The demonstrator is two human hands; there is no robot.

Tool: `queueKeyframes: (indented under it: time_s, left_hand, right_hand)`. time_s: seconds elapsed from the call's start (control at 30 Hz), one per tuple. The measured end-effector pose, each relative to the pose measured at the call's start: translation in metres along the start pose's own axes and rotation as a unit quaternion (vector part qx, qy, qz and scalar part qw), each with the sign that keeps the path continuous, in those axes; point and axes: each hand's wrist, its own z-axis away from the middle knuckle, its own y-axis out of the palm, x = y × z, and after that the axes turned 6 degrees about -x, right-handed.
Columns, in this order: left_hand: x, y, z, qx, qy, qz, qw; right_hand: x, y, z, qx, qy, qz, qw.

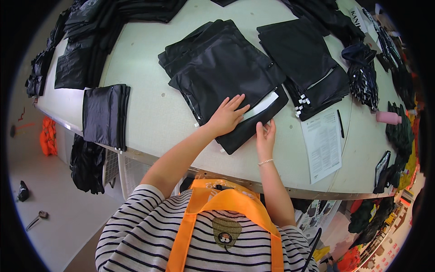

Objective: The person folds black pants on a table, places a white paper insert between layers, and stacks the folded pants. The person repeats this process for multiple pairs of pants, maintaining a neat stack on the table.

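Left hand (pixel 228 115) spread flat, fingers open and gripping nothing, pressing down on the top black fabric bag (pixel 226 75) of the stack in the middle of the pale worktable (pixel 149 118); right hand (pixel 266 136) at the stack's near edge, fingers together and lightly curled against the black fold just below the white card strip (pixel 263 107), whether pinching it or only touching, cannot tell. Slippery cloth and a loose pile, so likely to slide toward the second black stack (pixel 308 68) if pushed unevenly. Could also crease the white strip, or skew the fold, with too much pressure from that flat palm.
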Motion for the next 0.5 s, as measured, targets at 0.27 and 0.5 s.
queueKeyframes:
  time_s: [0.27, 0.5]
  left_hand:
    - [-0.014, -0.003, 0.001, 0.035, 0.019, -0.121, 0.992]
    - [-0.017, 0.001, 0.000, 0.018, 0.008, -0.147, 0.989]
  right_hand:
    - [0.047, 0.004, -0.064, 0.004, -0.209, 0.395, 0.895]
    - [0.065, -0.020, -0.051, -0.037, -0.301, 0.274, 0.913]
